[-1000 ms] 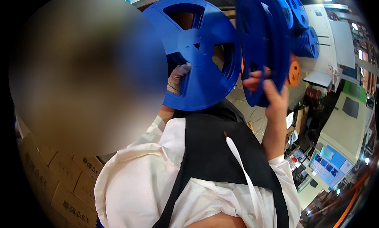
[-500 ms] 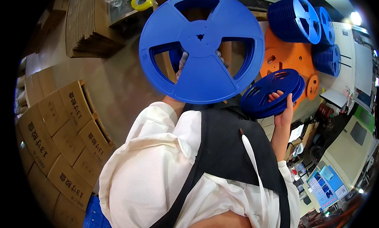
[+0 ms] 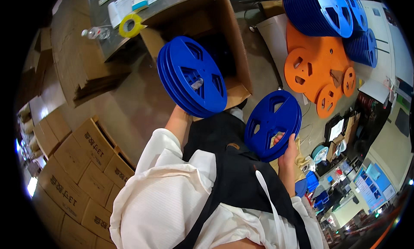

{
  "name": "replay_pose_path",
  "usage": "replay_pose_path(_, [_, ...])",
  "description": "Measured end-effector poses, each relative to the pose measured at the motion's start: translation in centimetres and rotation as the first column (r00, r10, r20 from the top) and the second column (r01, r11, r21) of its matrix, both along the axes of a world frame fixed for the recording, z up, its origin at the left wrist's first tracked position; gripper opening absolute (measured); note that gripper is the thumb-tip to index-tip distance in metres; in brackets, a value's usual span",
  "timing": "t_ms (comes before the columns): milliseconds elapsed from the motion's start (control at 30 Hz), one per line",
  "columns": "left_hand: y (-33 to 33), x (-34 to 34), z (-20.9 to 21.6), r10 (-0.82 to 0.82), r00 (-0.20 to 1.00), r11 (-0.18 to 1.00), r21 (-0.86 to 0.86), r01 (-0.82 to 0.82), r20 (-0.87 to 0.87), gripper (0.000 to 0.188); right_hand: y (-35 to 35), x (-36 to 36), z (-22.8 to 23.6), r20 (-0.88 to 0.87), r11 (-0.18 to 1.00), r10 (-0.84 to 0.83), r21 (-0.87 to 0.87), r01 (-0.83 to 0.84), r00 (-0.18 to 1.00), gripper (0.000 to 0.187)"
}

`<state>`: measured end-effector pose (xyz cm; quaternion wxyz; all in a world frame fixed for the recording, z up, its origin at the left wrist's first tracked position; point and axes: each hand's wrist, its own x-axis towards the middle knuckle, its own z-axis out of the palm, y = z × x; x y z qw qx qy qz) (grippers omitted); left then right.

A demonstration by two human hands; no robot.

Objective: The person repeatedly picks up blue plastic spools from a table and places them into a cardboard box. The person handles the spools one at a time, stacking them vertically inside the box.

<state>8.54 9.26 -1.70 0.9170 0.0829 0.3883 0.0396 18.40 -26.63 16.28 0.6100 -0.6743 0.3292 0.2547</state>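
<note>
Near upper centre of the frame, the left hand (image 3: 197,84), mostly hidden, holds the left blue reels (image 3: 206,71), while right of centre the half-closed right hand (image 3: 287,155) grips the right blue reels (image 3: 272,124), probably light, stiff, somewhat slippery, best held through their cut-outs.

Your two reel bundles are solid blue: the centre reels (image 3: 205,72) and the lower reels (image 3: 274,124) right of them. Your sleeves (image 3: 157,147) are white, your apron (image 3: 241,173) black with a white strap (image 3: 268,195). You have a brown open carton (image 3: 239,46) at the top, brown stacked cartons (image 3: 92,182) printed in black at lower left, blue stacked reels (image 3: 302,15) over an orange sheet (image 3: 315,46) at upper right, and a yellow tape roll (image 3: 123,29) at upper left.
</note>
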Motion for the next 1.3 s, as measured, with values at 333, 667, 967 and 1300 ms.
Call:
replay_pose_path(333, [-0.1,7.4,-14.1,-0.206,0.939,0.973,0.044,0.226,-0.276,0.061,-1.0,-2.5,0.2,-0.09,0.976,-0.066,-0.215,0.045,0.994,0.047])
replay_pose_path(667, [1.6,9.4,-19.0,-0.23,0.898,0.955,0.09,0.282,-0.375,0.058,-2.2,-3.2,-1.3,-0.165,0.969,-0.09,-0.244,0.048,0.982,0.046])
replay_pose_path(967, [-0.9,7.1,-21.4,-0.173,0.863,0.957,0.125,0.261,-0.475,0.056,-1.5,-3.4,-0.8,-0.071,0.963,-0.038,-0.271,0.017,0.997,0.047])
replay_pose_path(1300, [-5.0,-5.1,-14.9,-0.171,0.861,0.984,-0.045,0.17,-0.478,0.053,-1.4,1.4,5.4,0.346,0.975,-0.22,0.047,0.217,0.912,0.055])
